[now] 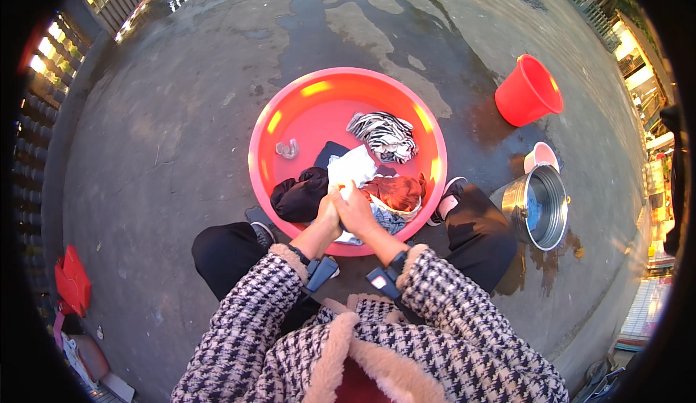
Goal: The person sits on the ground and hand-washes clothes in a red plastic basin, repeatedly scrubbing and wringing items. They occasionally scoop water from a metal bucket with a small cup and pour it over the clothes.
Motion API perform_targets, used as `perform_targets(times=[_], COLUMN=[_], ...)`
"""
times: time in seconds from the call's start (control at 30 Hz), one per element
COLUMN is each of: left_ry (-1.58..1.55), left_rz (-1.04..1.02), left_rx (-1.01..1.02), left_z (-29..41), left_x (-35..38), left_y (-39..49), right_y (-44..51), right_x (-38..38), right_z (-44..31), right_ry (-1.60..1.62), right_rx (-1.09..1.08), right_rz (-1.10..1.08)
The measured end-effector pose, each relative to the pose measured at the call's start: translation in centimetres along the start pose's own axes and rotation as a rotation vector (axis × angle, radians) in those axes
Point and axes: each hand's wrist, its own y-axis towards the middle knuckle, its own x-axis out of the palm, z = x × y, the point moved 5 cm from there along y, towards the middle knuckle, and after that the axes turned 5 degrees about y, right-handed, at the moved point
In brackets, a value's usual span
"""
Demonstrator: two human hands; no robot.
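A large red plastic basin (304, 115) stands on the ground between my knees. My left hand (328, 213) and my right hand (354, 211) meet over its near part, both closed around cloth beside a white cloth (353, 165); the exact piece gripped is partly hidden by my fingers. A black garment (299, 196) lies to the left of my hands, a rust-red garment (399, 192) to the right, with blue patterned cloth (389, 219) below it. Farther back is a black-and-white striped garment (386, 134). A small clear object (288, 149) rests on the basin's left floor.
To the right stand a red bucket (522, 96), a small pink container (541, 155) and a metal bucket (516, 199) with something blue inside. Wet patches (380, 33) cover part of the concrete. A red object (72, 282) lies far left, near a fence (32, 147).
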Motion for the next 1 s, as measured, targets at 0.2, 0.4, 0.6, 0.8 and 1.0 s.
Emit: perform_targets(times=[0.2, 0.4, 0.6, 0.8, 1.0], left_ry=[0.036, 0.036, 0.684, 0.133, -0.140], left_rz=[-0.202, -0.433, 0.082, -0.141, -0.261], left_rx=[-0.113, -0.086, 0.162, -0.329, -0.008], left_z=[1.1, 1.8, 2.4, -2.2, 0.1], left_x=[1.4, 2.1, -1.7, -1.8, -2.0], left_y=[-2.5, -2.3, 1.3, 1.1, 1.4], right_y=[1.4, -1.8, 2.0, -0.5, -3.1], right_x=[0.3, 0.1, -3.7, -0.7, 2.6], right_z=[4.7, 7.5, 7.0, 1.4, -3.5], right_ry=[0.015, 1.003, 0.243, 0.070, -0.055], right_rx=[-0.017, 0.936, 0.252, -0.088, -0.208], right_rz=[-0.076, -0.366, 0.117, 0.157, 0.097])
